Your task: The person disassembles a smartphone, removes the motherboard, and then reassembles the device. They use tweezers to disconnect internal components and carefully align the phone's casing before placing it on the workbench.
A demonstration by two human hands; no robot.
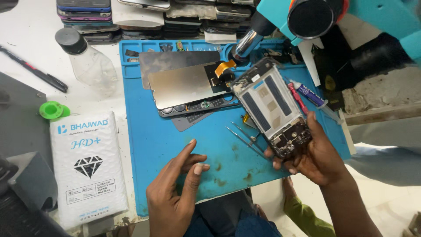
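— Where was the phone (274, 115) when we looked?

— In our right hand (319, 156), over the right part of the blue mat (153, 145). Our fingers were closed round its lower end, thumb along the right edge; the phone was open, its boards and dark strips facing up, and tilted toward the top left.

— And our left hand (175, 184)?

— It held nothing. It hovered over the mat's near edge, fingers loosely curled, index stretched out, thumb apart.

— What lay close by?

— Tweezers (245, 138) lay on the mat just left of the phone, between our two hands. Above them we saw metal plates (182, 81) stacked over a dark frame, with an orange flex (225, 66) at their top right corner.

— Anything crowding the phone?

— The hot-air nozzle (244, 46) pointed down near its top end, and a teal scope (324, 15) filled the upper right. A glue tube (309, 93) and a red tool (297, 97) sat just right of the phone.

— And off the mat?

— On the left we had a white packet (87, 169), a green reel (52, 109), a clear bottle (87, 61) and a pen (35, 72). Stacked phones (144, 15) lined the far edge.
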